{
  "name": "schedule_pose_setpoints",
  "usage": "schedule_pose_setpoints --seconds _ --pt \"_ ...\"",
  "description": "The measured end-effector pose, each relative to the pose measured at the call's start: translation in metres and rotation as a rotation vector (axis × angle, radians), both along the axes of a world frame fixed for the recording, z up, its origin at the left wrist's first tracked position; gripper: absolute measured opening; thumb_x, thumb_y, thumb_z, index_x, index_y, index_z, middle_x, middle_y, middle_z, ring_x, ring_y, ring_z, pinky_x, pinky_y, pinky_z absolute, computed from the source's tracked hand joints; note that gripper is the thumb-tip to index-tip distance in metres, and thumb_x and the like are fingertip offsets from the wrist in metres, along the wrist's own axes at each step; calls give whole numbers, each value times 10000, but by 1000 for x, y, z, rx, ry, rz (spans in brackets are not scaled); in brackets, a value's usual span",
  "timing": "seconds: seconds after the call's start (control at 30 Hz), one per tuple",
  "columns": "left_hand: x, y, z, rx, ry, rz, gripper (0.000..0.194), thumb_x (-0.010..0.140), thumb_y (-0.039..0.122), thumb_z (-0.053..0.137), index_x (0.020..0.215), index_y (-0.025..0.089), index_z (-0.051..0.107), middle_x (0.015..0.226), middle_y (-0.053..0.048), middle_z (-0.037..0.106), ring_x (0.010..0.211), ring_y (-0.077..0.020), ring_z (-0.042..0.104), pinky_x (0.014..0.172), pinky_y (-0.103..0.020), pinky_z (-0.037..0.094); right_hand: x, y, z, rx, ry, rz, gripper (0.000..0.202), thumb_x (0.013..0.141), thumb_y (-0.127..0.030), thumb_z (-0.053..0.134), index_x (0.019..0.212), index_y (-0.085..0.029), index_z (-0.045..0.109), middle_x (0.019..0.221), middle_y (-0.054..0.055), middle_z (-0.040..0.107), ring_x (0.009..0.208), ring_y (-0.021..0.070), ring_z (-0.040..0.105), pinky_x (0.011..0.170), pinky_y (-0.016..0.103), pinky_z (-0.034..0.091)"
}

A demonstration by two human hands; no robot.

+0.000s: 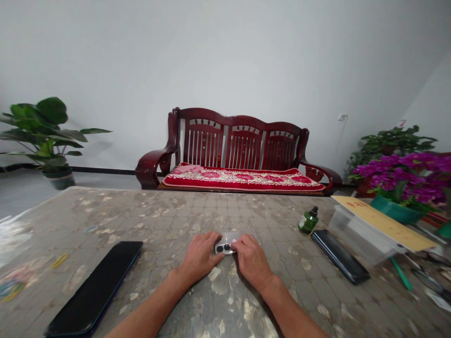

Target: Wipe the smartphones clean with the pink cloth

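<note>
From the person, a flat black device (97,286) lies at ten o'clock on the table (158,225). At twelve, the left hand (200,252) grips a small shiny piece (223,247) from one side, the right hand (252,259) from the other. A green bottle (308,222) stands at one, a dark case (340,257) at two.

Soft, dim light greys the wall (246,56), and the tabletop (155,220) blurs toward both sides.
</note>
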State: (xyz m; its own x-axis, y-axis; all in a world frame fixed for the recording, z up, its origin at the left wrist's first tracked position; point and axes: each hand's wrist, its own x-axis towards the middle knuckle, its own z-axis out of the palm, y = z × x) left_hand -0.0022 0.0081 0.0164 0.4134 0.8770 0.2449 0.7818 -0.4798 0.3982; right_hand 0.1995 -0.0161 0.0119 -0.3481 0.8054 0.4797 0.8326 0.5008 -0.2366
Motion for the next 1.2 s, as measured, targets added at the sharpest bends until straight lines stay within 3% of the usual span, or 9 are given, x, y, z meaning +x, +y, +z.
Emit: schedule_pose_setpoints --seconds 0.2,0.5,0.77,1.0,1.2 --pt "0 -1 1 5 0 -8 288 836 269 632 1118 242 581 1081 -21 684 1031 -231 627 914 -332 406 21 10 -5 10 26 -137 253 924 -67 523 947 -209 732 867 53 610 890 201 553 824 281 445" --pt "0 0 0 22 34 -22 341 857 285 656 1196 249 634 1288 -73 640 1169 -267 600 1006 -390 418 0 -2 -2 -43 52 5 260 928 -63 503 942 -217 712 881 43 593 898 189 555 809 260 455" --pt "-1 1 2 16 54 -19 380 847 286 679 1225 256 656 1316 -86 638 1218 -292 587 1037 -416 421 30 9 -3 -38 47 -201 297 881 -19 519 938 -215 735 883 57 623 905 201 572 831 278 457" --pt "-2 0 4 37 84 -28 367 867 314 681 1229 254 656 1310 -90 647 1200 -277 599 1026 -409 426 -1 -5 0 -62 25 2 257 925 -70 519 955 -233 716 881 35 604 894 174 563 792 242 447" --pt "-2 1 3 37 92 -28 363 867 316 677 1226 266 657 1317 -86 643 1195 -290 599 1025 -427 422 21 6 -2 -45 46 -122 311 865 -8 532 947 -233 729 898 42 627 918 189 574 839 261 457"
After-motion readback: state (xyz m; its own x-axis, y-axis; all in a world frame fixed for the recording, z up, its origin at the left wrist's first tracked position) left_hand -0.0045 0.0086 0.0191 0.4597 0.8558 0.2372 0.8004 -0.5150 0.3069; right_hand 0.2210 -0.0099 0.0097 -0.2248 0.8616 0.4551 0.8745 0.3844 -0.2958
